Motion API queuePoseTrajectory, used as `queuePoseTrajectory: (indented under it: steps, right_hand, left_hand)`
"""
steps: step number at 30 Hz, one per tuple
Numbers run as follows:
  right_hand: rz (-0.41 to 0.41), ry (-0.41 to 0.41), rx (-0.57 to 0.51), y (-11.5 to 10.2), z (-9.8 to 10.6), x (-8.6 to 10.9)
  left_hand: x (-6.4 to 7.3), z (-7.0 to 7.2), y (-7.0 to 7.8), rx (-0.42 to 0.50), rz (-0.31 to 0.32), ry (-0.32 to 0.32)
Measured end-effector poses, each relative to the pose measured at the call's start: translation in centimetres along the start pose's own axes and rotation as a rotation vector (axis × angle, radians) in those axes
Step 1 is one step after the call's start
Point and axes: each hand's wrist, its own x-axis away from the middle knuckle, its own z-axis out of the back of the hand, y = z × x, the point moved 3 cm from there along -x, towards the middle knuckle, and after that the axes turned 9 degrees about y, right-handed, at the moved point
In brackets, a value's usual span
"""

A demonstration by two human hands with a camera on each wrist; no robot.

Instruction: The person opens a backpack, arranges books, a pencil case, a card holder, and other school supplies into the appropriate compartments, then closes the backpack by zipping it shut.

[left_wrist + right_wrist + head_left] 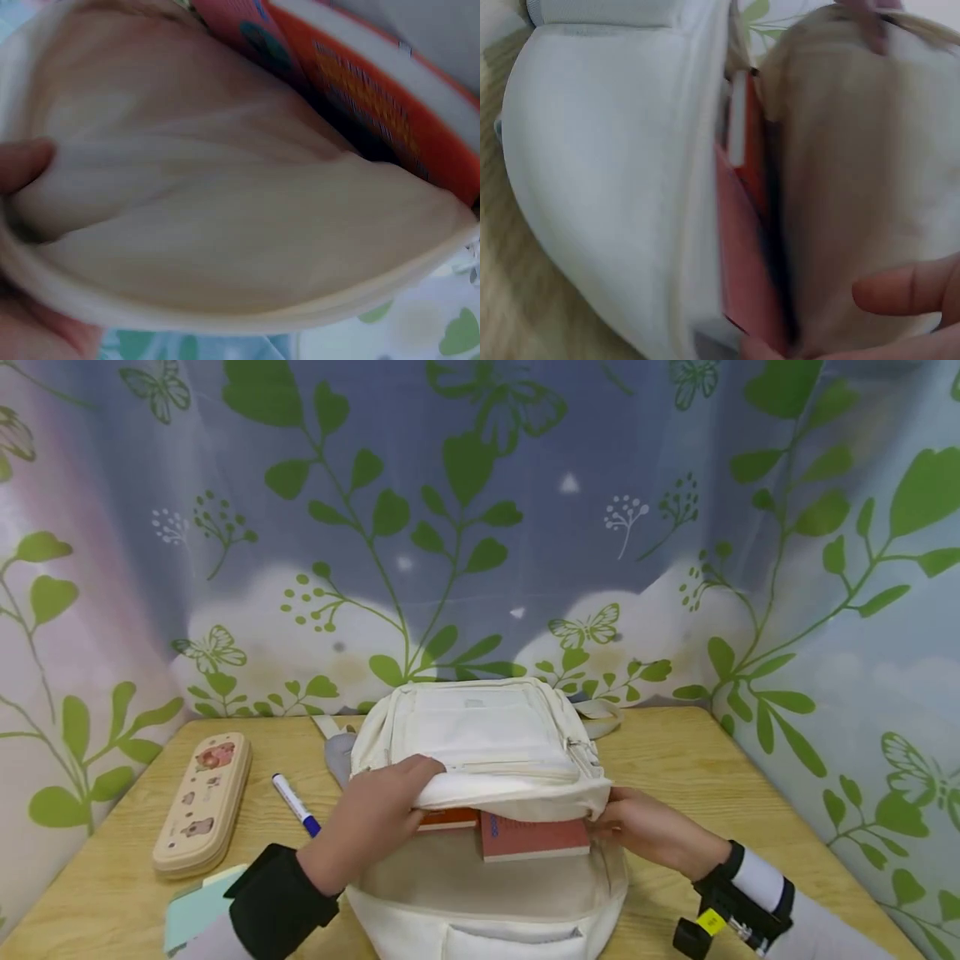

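A cream backpack (420, 881) lies unzipped in the middle of the table, its mouth facing the person. My left hand (386, 810) grips the raised edge of its front panel; in the left wrist view the thumb (26, 165) presses the lining with the other fingers outside. Inside stand a pink-red book (534, 839) and an orange-red book (448, 819), partly hidden by the fabric. My right hand (648, 827) is at the right corner of the opening, fingertips at the fabric edge. In the right wrist view its thumb (900, 289) extends apart from the fingers, beside the pink-red book.
A cream pencil case (202, 806) with cartoon prints lies at the left. Between it and the backpack is a white marker with a blue cap (296, 804). Mint-green notebooks (198, 910) lie partly under the left forearm. A leaf-patterned curtain (480, 568) surrounds the wooden table (675, 743).
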Motion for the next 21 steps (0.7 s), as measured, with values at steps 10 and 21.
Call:
queuePoseTrajectory:
  steps: [10,21]
  right_hand:
    - [0.057,-0.01,0.176,-3.7,2.6,3.3]
    - [0.173,-0.125,0.874,-9.3,-6.6,-0.9]
  left_hand:
    - [6.1,0.1,2.4,0.231,-0.061,-0.285]
    - [4.2,1.2,-7.0,0.268,0.677,-0.269]
